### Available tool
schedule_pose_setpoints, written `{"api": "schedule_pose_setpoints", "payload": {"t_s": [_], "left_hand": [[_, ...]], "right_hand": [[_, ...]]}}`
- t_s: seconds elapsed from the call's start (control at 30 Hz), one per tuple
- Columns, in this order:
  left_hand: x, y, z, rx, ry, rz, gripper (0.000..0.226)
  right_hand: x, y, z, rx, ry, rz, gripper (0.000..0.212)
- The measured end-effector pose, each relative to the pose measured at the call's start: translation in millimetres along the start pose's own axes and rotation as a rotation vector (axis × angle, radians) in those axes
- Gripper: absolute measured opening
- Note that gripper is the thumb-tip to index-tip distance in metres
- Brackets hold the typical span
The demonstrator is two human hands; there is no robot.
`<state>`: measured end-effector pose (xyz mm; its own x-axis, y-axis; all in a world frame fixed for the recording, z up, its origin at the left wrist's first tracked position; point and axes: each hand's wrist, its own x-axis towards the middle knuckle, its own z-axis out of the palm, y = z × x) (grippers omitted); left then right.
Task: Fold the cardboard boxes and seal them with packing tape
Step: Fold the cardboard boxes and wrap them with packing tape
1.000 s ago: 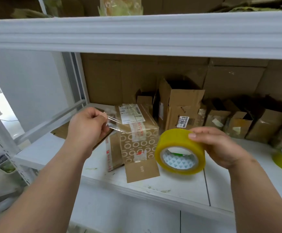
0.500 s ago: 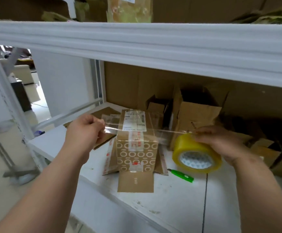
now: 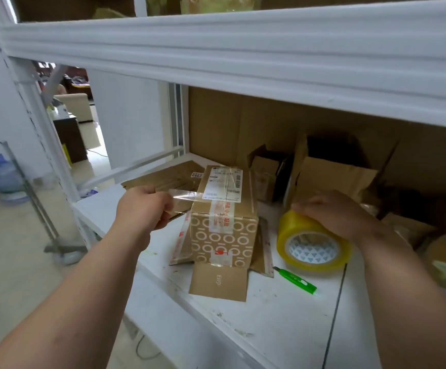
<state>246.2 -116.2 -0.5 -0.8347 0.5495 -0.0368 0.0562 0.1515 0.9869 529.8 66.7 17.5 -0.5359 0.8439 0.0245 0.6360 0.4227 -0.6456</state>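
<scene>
So the patterned cardboard box [image 3: 224,217] sits on the white shelf [image 3: 283,323], right near the front lip, with its top flaps down and a shipping label over them. It looks folded up on top, but the bottom flaps are splayed flat on the shelf, one sticking out toward the front edge, so I'd say that end isn't dealt with yet.

The left hand [image 3: 143,211] pinches the free end of a clear tape strip [image 3: 184,195] just off the box's left side. The strip runs across the top of the box toward the yellow tape roll [image 3: 313,245], which the right hand [image 3: 333,211] grips from above, down on the shelf just to the right of the box. I can't tell whether the strip is stuck down yet or just hovering over the lid.

My guess: mid-seal on this one. Strip needs pressing down and cutting, and the green utility knife [image 3: 296,279] lies right in front of the roll for that. A bunch of open boxes [image 3: 333,174] at the back look unsealed too, so plenty left.

Room-wise it's tight overhead, with the upper shelf beam [image 3: 243,57] hanging low. The left side is open past the shelf's end, and the clutter at the back right boxes that hand in a bit.
</scene>
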Motion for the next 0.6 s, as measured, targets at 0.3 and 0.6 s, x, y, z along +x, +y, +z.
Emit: {"api": "schedule_pose_setpoints", "payload": {"t_s": [0.3,0.6], "left_hand": [[3,-25,9,0.032,-0.045,-0.132,0.012],[-3,-39,20,0.075,-0.282,-0.268,0.003]], "right_hand": [[11,4,18,-0.131,-0.105,0.059,0.044],[15,-8,55,-0.314,-0.195,0.205,0.07]]}}
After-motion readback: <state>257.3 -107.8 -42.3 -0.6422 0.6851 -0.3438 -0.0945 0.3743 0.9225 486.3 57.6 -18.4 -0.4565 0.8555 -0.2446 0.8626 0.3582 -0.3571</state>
